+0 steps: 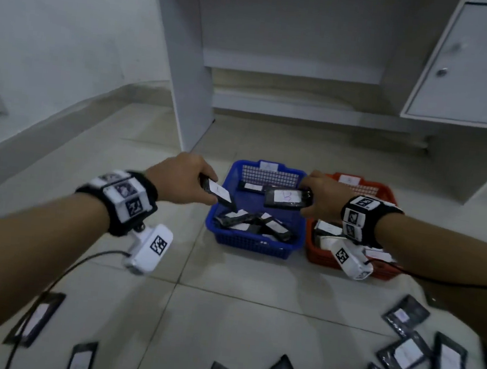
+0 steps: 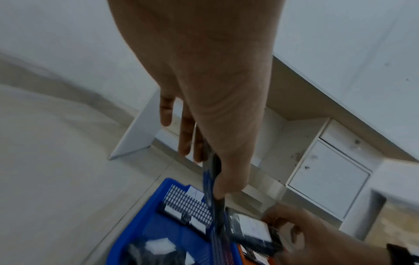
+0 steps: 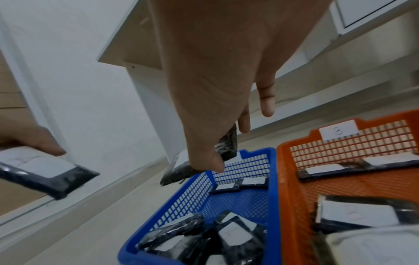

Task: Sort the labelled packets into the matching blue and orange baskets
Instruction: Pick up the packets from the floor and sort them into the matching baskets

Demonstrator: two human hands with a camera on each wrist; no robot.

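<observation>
While the left hand (image 1: 182, 182) pinches a labelled packet (image 1: 218, 194) at the blue basket's (image 1: 248, 245) left rim, the right hand (image 1: 322, 197) grips another packet (image 1: 288, 198) over that basket. The orange basket (image 1: 385, 193) sits just beside it; more packets (image 1: 404, 354) lie on the floor.

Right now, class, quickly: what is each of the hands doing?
Left hand: pinches a labelled packet over the blue basket.
Right hand: grips another labelled packet.

Head and two wrist views.
Head: high, facing down toward 12 o'clock; wrists: close along fingers; shared: blue basket (image 1: 253, 239) and orange basket (image 3: 292, 179).
</observation>
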